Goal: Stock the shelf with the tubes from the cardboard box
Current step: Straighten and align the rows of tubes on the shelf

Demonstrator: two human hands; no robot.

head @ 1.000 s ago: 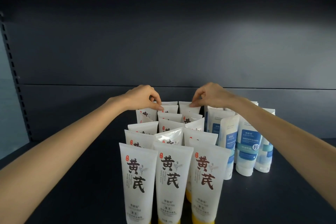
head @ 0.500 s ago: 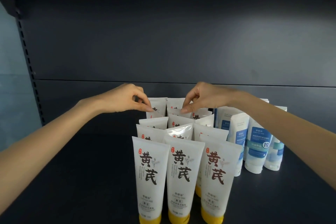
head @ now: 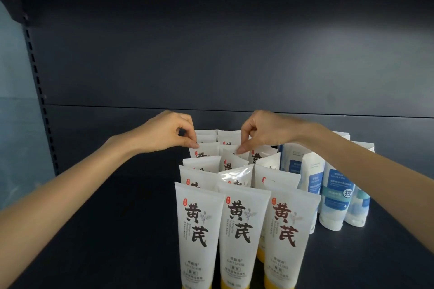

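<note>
Presently: one block of white plastic squeeze tubes (head: pixel 199 230) with brown characters and yellow caps, standing cap-down in three files, several rows deep, on the dark matte metal shelf (head: pixel 105 230); the cardboard box is out of view. Left hand (head: pixel 164 132): fingers (head: pixel 191 142) closed in a pinch on the flat crimped top of a rear left-file tube (head: pixel 206 151). Right hand (head: pixel 265 130): thumb and forefinger likewise pinched on the top edge of a skewed middle-file tube (head: pixel 231 159), which stands turned out of line with its neighbours. Hazards, as judged: the tubes balance on narrow caps and touch one another, so a tug or twist at the back would likely lean one tube into the next and topple a file forward, domino fashion; how near the front row stands to the shelf edge cannot be told. The forearms reach past both flanks, so a dropped wrist may clip the middle rows or the blue-and-white tubes (head: pixel 335 197) just beside on the right. Several middle tubes already sit askew, which leaves little margin. Surface: smooth, flat, dimly lit. Room: dark grey back panel (head: pixel 211 54) with one horizontal seam, slotted upright (head: pixel 37 82) at left, pale panel (head: pixel 14 136) beyond it.
</note>
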